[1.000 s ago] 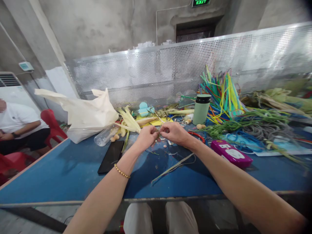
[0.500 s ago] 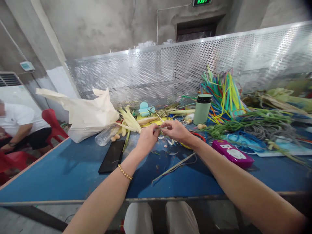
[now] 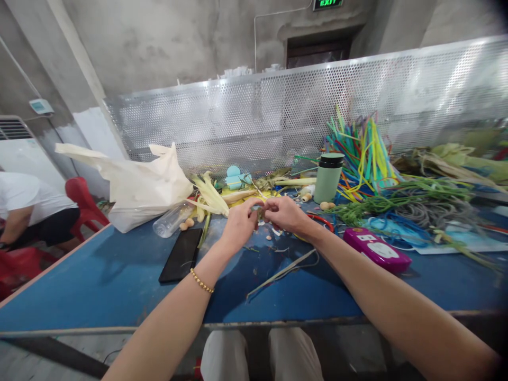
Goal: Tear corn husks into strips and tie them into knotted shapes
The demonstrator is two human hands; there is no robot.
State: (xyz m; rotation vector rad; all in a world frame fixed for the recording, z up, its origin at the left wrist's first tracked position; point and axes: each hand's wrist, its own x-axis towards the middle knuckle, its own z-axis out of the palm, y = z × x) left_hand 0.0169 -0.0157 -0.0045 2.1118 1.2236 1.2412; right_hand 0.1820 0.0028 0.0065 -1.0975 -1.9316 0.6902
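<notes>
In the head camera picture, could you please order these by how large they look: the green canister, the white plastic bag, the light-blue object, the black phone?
1. White plastic bag
2. Green canister and black phone: too alike to rank
3. Light-blue object

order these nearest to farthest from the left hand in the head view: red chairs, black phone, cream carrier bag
1. Black phone, left of the left hand
2. Cream carrier bag, farther left and back
3. Red chairs, past the left edge of the blue table
</notes>
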